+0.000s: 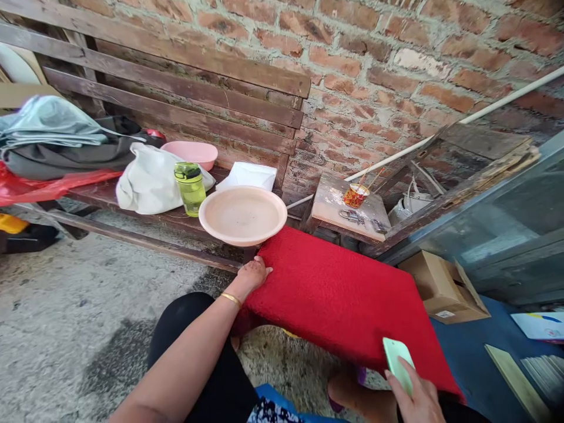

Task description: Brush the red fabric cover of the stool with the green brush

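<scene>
- The flat light green object (392,352) was clasped in the right hand (418,402), over the near right part of the red cloth (343,288).
- Its long axis was pointed forward and leftward.
- The left hand (252,275) was placed well apart, at the cloth's left edge; whether the cloth was gripped there could not be told.

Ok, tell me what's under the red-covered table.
Below the red-covered table, concrete floor, a yellow sliver and something purple show at the near edge; whatever lies farther under is covered.
</scene>
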